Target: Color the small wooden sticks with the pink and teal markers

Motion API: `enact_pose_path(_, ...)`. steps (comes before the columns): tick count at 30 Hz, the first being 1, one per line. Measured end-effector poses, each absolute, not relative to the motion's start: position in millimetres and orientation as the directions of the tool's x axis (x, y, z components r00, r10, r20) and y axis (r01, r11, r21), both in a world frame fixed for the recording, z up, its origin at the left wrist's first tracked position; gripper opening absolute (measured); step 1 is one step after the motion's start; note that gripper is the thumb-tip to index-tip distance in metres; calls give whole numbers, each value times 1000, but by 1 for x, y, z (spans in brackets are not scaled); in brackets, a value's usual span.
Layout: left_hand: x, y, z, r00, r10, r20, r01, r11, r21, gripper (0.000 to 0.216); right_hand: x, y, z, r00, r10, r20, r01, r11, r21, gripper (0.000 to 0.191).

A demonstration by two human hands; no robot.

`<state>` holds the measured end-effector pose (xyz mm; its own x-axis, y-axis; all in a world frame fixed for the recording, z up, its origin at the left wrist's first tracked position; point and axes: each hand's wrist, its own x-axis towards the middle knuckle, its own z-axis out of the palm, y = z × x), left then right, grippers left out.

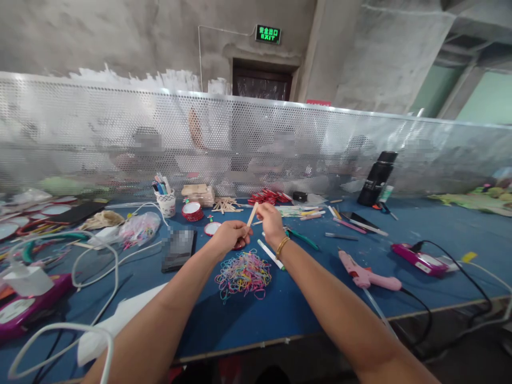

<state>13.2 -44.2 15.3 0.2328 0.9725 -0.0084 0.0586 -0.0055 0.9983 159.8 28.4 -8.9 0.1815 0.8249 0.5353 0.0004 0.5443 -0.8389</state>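
Observation:
My left hand (231, 236) pinches the lower part of a wooden craft stick (252, 214), which is held tilted above the table. Close beside it, my right hand (272, 220) has its fingers closed at the stick's upper end; a gold bracelet is on that wrist. A loose pile of coloured rubber bands (245, 274) lies below the hands. Under my right wrist sits a white marker (269, 252) with a green end. A round white disc with a red rim (212, 228) is partly hidden behind my left hand.
A pink glue gun (366, 274) and green-handled pliers (303, 238) lie to the right. Further back stand a black bottle (376, 180) and a pen cup (165, 204). A phone (178, 252) and white cable (116, 269) occupy the left. A perforated metal screen (240, 144) closes the back.

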Motion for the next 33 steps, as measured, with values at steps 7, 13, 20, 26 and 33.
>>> enact_pose_path(7, 16, -41, 7, 214, 977, 18, 10, -21, 1000, 15, 196, 49, -4, 459, 798, 391, -110, 487, -866, 43)
enact_pose_path(13, 14, -40, 6, 224, 973, 58, -150, -24, 988, 18, 178, 31, 1, 62, 886, 461, -140, 464, -874, 36)
enact_pose_path(20, 15, -41, 4, 375, 927, -26, -347, 166, 923, 13, 166, 8, 6, -444, 831, 334, -288, 221, -932, 56)
enact_pose_path(26, 11, -41, 8, 494, 869, -32, -406, 263, 875, 13, 158, 4, 9, -319, 854, 411, -357, 294, -887, 48)
enact_pose_path(33, 20, -46, 7, 548, 835, -41, -335, 265, 904, 11, 161, 12, 5, -168, 933, 318, -312, 256, -915, 51)
